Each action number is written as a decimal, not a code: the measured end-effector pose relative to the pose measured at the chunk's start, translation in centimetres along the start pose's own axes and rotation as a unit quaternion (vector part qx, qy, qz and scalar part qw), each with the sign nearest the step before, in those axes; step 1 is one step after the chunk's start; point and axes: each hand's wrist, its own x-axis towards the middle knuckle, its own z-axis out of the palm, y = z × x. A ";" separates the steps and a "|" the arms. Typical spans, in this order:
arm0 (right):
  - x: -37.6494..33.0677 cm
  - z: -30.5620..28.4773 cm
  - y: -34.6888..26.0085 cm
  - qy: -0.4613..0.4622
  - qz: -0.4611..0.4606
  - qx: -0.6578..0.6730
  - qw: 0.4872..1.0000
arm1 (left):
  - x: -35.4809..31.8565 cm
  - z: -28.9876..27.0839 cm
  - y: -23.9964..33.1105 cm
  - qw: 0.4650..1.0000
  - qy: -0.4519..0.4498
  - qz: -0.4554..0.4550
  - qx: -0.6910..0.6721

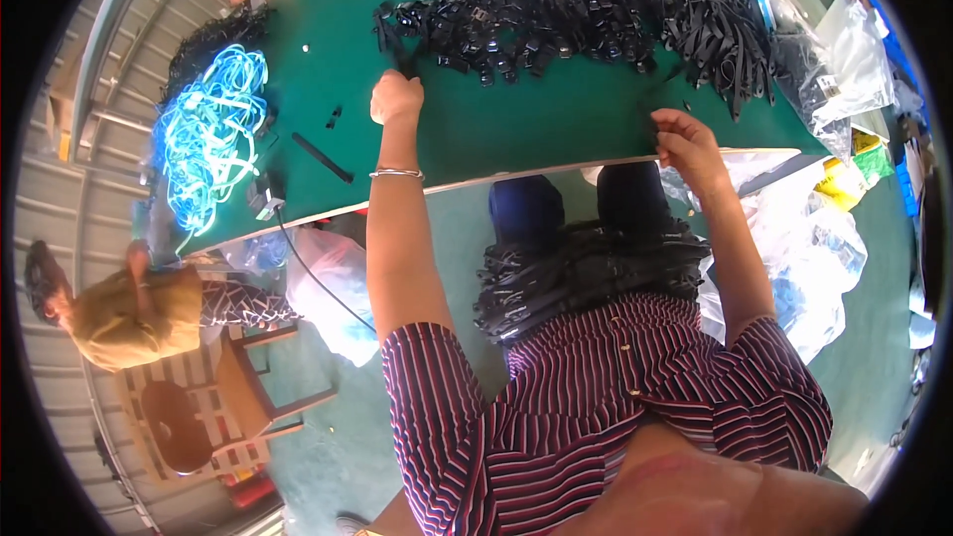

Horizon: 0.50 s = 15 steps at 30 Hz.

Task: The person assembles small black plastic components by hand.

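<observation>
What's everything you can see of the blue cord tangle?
The tangle of cords is a loose, shiny heap of bright blue and whitish loops, perhaps plastic. It lies at the left end of the green table, with a dark pile just beyond. Neither the left hand nor the right hand touches it.

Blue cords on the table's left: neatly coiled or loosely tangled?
Loosely tangled: the blue cords cross and loop irregularly over one another.

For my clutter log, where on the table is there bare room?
The widest bare patch of green table lies between left hand and right hand, short of the black parts pile. A smaller one lies between the blue cords and left hand, beyond the black strip. Crowded: the far side, under that pile and the black straps.
</observation>
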 end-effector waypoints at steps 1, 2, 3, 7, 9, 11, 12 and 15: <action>-0.1 0.8 0.3 -0.035 0.017 0.046 0.998 | 0.2 0.0 -0.2 1.000 -0.002 -0.001 0.027; -0.1 1.3 0.6 -0.067 0.032 0.090 0.993 | 0.4 0.1 -0.1 1.000 0.000 0.003 0.027; -0.1 1.6 1.1 -0.093 0.033 0.128 0.987 | 0.6 0.2 -0.3 1.000 -0.017 -0.006 0.009; -0.4 2.8 1.7 -0.134 0.077 0.212 0.965 | 0.2 0.2 -0.2 0.999 -0.042 0.003 -0.003; -0.7 3.3 1.6 -0.131 0.082 0.215 0.964 | -0.6 0.1 -0.1 0.999 -0.034 0.008 -0.037; -0.7 3.7 1.6 -0.134 0.088 0.217 0.963 | -0.5 -0.1 -0.5 0.997 -0.022 0.008 -0.070; -0.6 3.9 1.7 -0.140 0.090 0.215 0.962 | -0.1 -0.1 -1.1 0.996 -0.011 -0.006 -0.084; -0.2 3.5 2.1 -0.144 0.094 0.215 0.961 | -0.7 -0.6 -0.2 0.997 -0.010 -0.012 -0.076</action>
